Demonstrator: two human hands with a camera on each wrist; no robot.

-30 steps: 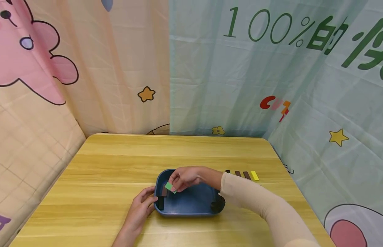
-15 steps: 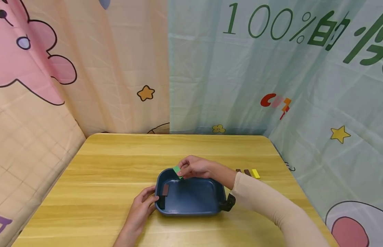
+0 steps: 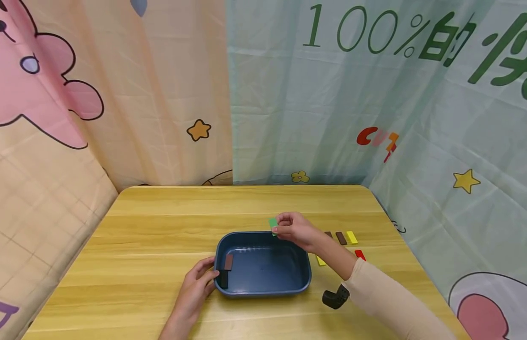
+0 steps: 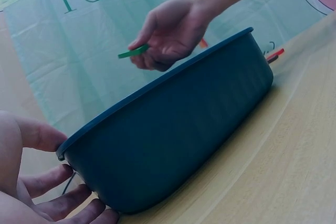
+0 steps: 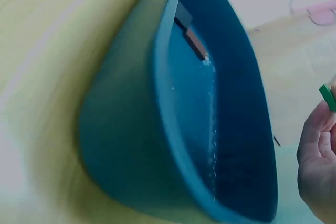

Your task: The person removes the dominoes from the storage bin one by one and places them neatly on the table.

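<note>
My right hand [image 3: 298,231] pinches a small flat green block [image 3: 272,224] between thumb and fingers, above the far rim of a dark blue rectangular basin [image 3: 267,293]. In the left wrist view the green block [image 4: 133,52] stands out level from the fingertips. My left hand [image 3: 195,283] holds the basin's left end, thumb at the rim and fingers against the outer wall. Inside the basin, along its left side, lie a brown block [image 3: 228,262] and a black block [image 3: 223,279], end to end.
Right of the basin on the wooden table [image 3: 161,212] lie more flat blocks: a dark brown one [image 3: 341,238], a yellow one [image 3: 351,237], a second yellow one [image 3: 321,261] and a red one [image 3: 360,255], partly behind the right arm. Printed curtains surround the table.
My right hand has lifted the green block out of the basin and carried it right and away, past the far rim. The left hand stays on the basin. More blocks show at the right.
</note>
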